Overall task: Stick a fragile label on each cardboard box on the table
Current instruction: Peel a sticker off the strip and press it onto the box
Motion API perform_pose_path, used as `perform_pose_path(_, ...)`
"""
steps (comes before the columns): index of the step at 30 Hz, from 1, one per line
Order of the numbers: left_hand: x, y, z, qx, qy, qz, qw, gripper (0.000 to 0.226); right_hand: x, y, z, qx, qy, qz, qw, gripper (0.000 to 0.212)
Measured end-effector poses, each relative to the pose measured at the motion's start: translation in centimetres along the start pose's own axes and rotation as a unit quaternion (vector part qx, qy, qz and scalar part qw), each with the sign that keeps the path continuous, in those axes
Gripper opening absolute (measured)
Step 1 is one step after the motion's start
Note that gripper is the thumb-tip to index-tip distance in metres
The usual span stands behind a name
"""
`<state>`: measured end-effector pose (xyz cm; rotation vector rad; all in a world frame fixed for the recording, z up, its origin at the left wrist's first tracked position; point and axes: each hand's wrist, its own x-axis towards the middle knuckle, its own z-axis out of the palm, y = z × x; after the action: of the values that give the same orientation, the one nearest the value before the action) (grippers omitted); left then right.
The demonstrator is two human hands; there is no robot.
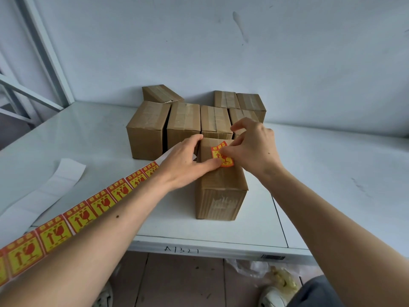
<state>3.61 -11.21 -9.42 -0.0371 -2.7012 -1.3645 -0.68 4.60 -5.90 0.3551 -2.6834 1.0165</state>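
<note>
**Both hands on a fragile label at the nearest box**

A cardboard box (222, 185) stands alone at the front of the white table (88, 134), nearer the person than the others. On its top face, toward the far end, lies a red and yellow fragile label (222, 156).

The left hand (186, 162) lies flat and open across the box's left top edge. Its fingers are fairly straight; the thumb reaches to the box's far left corner, and one fingertip presses the label's lower left corner. It grips nothing.

The right hand (254, 145) comes in from the right with its fingers curled. Thumb and forefinger pinch the label's right edge (the exact contact is partly hidden by the fingers themselves), and the remaining fingers arch above the box without touching it.

A long strip of labels (88, 209) runs from the bottom left corner of the view, along the left forearm, toward the left hand, where its end disappears under the wrist. Beside it on the table lies a bare white backing strip (55, 185).

Behind the front box, seven more boxes (183, 122) cluster against the wall (221, 52), in two rough rows, with brown tape along their tops. None of their visible faces shows a label.
</note>
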Motion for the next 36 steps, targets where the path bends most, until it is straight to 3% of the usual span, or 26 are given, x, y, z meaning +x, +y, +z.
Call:
perform_pose_path(4,0.1,0.0,0.2,-0.052,0.000,-0.031,0.998,0.086,0.2,0.3,0.3,-0.007,0.008,0.017,1.000,0.051)
perform_pose_path(7,0.2,-0.1,0.2,-0.085,-0.027,-0.063,0.994,0.075,0.7,1.0,0.8,-0.016,0.005,0.046,0.999,0.060)
perform_pose_path(13,0.2,0.5,0.2,-0.088,-0.062,-0.091,0.990,0.064,1.0,1.5,2.0,0.053,-0.006,0.095,0.994,0.039)
perform_pose_path(16,0.0,0.7,0.2,-0.094,-0.068,-0.102,0.988,0.065,0.5,1.8,1.3,0.121,-0.056,0.122,0.984,0.044)
perform_pose_path(19,0.0,0.6,0.2,-0.109,-0.070,-0.110,0.985,0.070,0.1,2.4,0.1,0.222,-0.131,0.180,0.949,0.052)
perform_pose_path(21,0.0,0.6,0.2,-0.114,-0.070,-0.111,0.985,0.068,0.0,2.6,-0.1,0.254,-0.139,0.198,0.937,0.057)
perform_pose_path(26,0.3,0.4,0.3,-0.119,-0.069,-0.108,0.985,0.067,0.2,2.3,1.4,0.240,-0.074,0.208,0.945,0.056)
perform_pose_path(32,-0.3,0.5,1.0,-0.136,-0.069,-0.097,0.984,0.056,-0.5,3.2,-0.2,0.270,-0.174,0.212,0.923,0.076)
perform_pose_path(36,-0.6,0.6,1.9,-0.141,-0.041,-0.100,0.984,0.049,-2.1,3.1,-0.9,0.288,-0.208,0.168,0.919,0.090)
